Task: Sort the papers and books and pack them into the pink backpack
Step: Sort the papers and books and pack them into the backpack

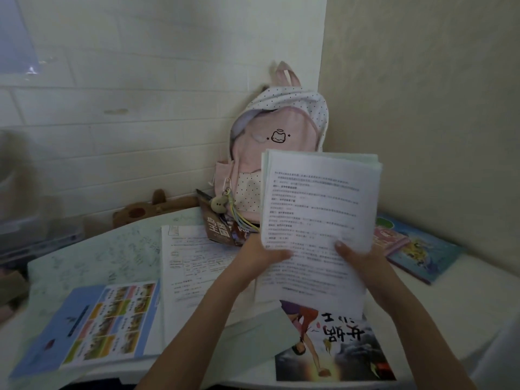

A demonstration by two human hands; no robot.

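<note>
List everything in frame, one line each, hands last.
pink backpack: 1, pink with white dotted panels, upright in the wall corner at the desk's back
keychain charm: 1, beige, hanging from the backpack's side
paper stack: 1, white printed sheets, held up in front of the backpack
loose worksheets: a few, white, flat mid-desk
blue booklet: 1, blue with photo grid, desk front left
illustrated book: 1, colourful cover, desk front
dark book: 1, brown, leaning at the backpack's base
books at right: at least 2, pink and blue
plush toy: 1, brown, behind the desk
desk: 1, pale, scribbled
left hand: gripping the stack's lower left
right hand: gripping its lower right
</note>
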